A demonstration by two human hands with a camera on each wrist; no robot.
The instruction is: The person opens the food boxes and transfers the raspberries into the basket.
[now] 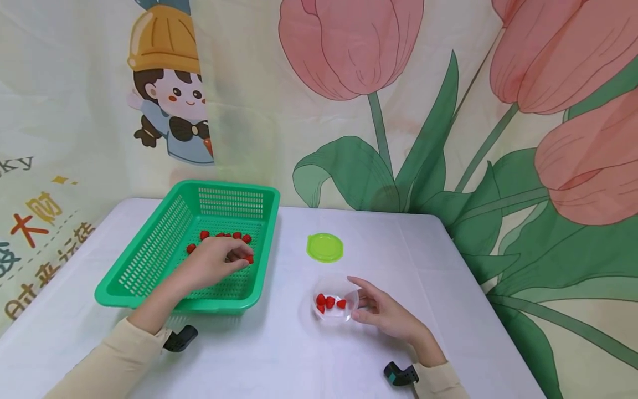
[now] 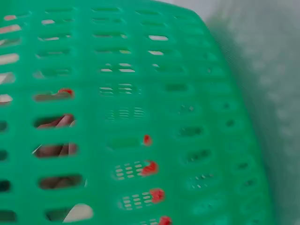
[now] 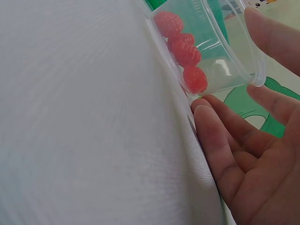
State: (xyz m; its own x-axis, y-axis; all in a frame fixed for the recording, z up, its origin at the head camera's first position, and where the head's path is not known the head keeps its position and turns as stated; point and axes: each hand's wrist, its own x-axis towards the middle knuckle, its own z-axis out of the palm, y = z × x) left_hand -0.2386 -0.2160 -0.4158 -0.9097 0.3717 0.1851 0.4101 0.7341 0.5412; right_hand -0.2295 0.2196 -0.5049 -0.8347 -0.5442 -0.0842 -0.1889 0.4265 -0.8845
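Note:
My left hand [image 1: 214, 262] reaches into a green plastic basket [image 1: 269, 244] and pinches a raspberry [image 1: 250, 259] between thumb and fingertips. More raspberries [image 1: 205, 235] lie on the basket floor beyond the hand. In the left wrist view, the slotted basket wall [image 2: 140, 84] hides most of that hand. To the right, a clear plastic cup [image 1: 353, 299] stands on the table with several raspberries [image 3: 185, 52] in it. My right hand [image 1: 389, 313] holds the cup by its rim with thumb and index finger, while the other fingers [image 3: 212, 129] curl low beside it near the tabletop.
A lime-green round lid [image 1: 325, 247] lies flat on the table behind the cup. White cloth covers the table [image 1: 279, 354]. A printed curtain [image 1: 249, 111] with tulips and a cartoon figure hangs along the far edge.

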